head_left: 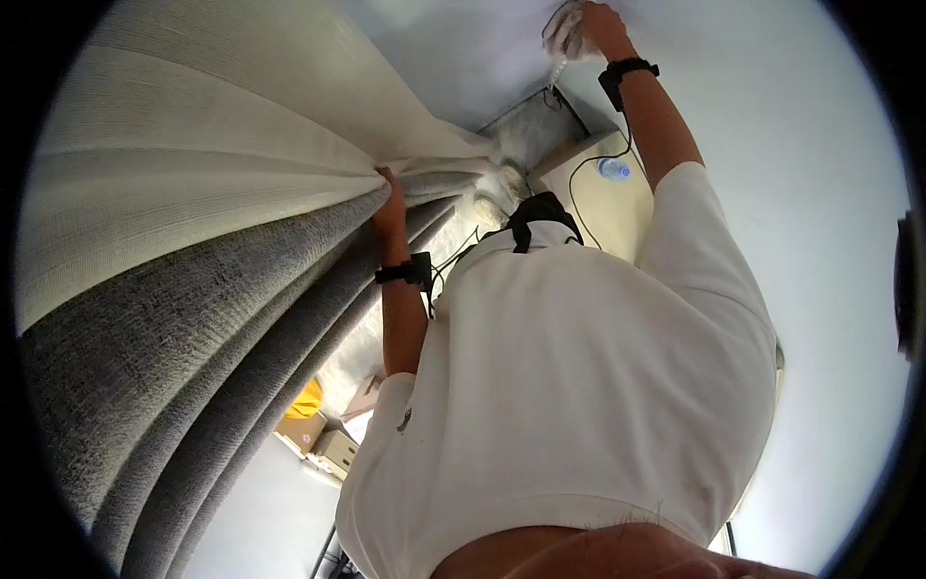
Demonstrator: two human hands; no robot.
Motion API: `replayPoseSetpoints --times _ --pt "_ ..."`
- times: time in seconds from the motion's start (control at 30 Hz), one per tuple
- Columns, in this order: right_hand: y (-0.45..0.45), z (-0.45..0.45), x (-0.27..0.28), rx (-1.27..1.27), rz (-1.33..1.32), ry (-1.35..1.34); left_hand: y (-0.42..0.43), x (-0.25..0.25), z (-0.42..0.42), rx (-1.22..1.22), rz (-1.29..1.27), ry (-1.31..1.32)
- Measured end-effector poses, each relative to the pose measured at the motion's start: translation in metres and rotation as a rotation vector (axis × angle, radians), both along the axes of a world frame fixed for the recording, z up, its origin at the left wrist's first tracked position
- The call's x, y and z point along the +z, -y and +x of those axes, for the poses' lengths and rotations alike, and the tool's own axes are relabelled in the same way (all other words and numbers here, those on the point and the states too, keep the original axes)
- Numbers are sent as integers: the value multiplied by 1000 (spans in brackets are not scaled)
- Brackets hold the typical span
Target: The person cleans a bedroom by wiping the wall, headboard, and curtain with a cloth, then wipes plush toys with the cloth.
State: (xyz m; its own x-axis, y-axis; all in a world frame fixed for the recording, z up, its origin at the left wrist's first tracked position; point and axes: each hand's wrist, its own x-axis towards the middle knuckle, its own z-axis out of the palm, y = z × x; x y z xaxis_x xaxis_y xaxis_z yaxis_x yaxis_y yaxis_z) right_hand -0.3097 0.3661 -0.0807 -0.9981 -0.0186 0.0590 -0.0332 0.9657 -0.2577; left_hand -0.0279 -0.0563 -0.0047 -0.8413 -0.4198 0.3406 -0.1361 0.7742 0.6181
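Observation:
My left hand is closed around gathered folds of the curtain, where a white sheer layer and a thick grey layer meet. The fingers are mostly hidden behind the fabric. At the top of the view, my right hand reaches up against the pale wall. It grips a crumpled whitish cloth, whose lower end hangs below the fingers. Both wrists wear black straps with cables running from them.
A cream cabinet-like surface with a clear, blue-capped plastic bottle lies below my right arm. Behind the curtain are cardboard boxes and something yellow. A black cable loops across near my body.

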Motion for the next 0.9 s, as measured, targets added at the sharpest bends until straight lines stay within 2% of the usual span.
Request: replayPoseSetpoints --times 0.1,0.13,0.2,0.23,0.3,0.43,0.5,0.53,0.6,0.63,0.7,0.73,0.8,0.87,0.9 --pt "-1 12 10 25 -80 -82 17 -28 5 -55 -271 -14" --pt "-1 16 30 24 -79 -84 28 -55 6 -33 -401 2" --pt "7 25 84 76 149 208 36 -66 4 -12 -534 20" --pt "3 26 81 74 148 210 37 -69 5 -18 -524 51" --pt "-9 31 72 181 115 -74 41 -75 6 -34 -513 86" --pt "9 31 82 33 71 90 61 -99 4 -132 247 157" --pt "16 35 71 -87 -3 159 58 -96 5 -153 435 167" --pt "17 34 64 -86 -4 155 35 -63 3 -50 222 232" --pt "16 27 49 -143 -122 200 27 -47 5 55 12 285" --pt "15 31 45 -140 -118 190 34 -57 7 -29 -602 307" --pt "8 45 39 -96 -41 -40 44 -84 8 -98 -1206 303" --pt "5 52 36 -84 -82 -106 48 -102 10 -46 -886 247" --pt "2 70 49 -42 -131 -227 41 -100 7 17 -556 180" --pt "7 99 73 -108 -217 -161 31 -66 2 -31 -736 61" --pt "5 111 66 -146 -263 -129 28 -57 1 -43 -793 19"
